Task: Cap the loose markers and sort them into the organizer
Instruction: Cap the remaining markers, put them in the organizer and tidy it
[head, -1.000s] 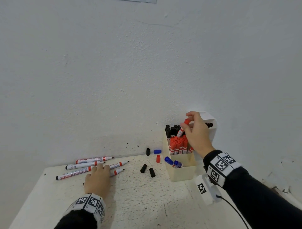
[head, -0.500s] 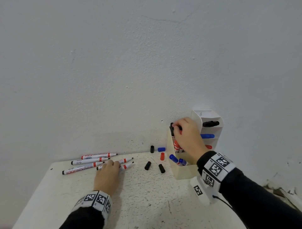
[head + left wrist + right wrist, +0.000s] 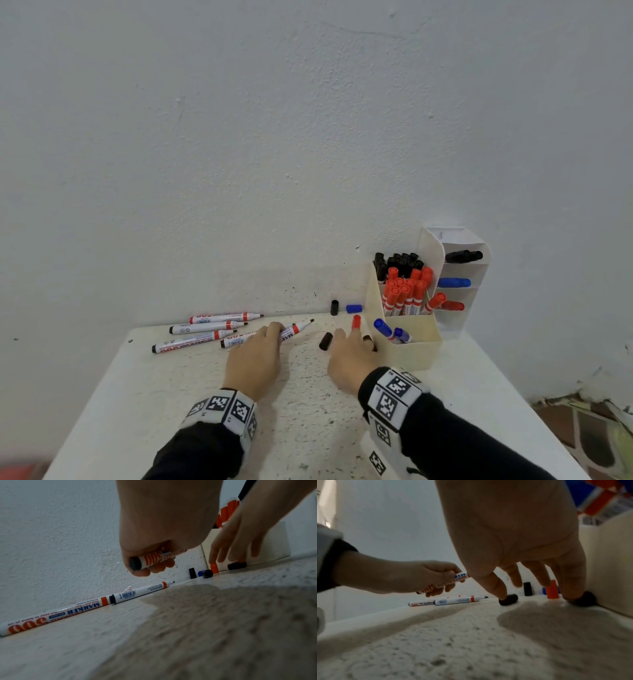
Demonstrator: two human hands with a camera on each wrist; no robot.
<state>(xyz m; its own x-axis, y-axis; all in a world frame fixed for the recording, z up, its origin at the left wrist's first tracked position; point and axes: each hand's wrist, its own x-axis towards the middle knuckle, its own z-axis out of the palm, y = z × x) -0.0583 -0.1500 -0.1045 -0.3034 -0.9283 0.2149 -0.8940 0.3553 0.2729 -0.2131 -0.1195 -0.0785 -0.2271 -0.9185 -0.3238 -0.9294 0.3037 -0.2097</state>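
Black caps (image 3: 325, 341) flank right hand (image 3: 351, 359) — organizer (image 3: 404, 353) adj.

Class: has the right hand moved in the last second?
Yes. The right hand has left the top of the organizer and come down to the table, left of it, by the black caps.

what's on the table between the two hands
In the head view, one black cap lies there, close by the right hand. The left hand grips an uncapped marker. The rest is bare table.

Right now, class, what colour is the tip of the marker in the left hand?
Black; the marker tip shows best in the head view.
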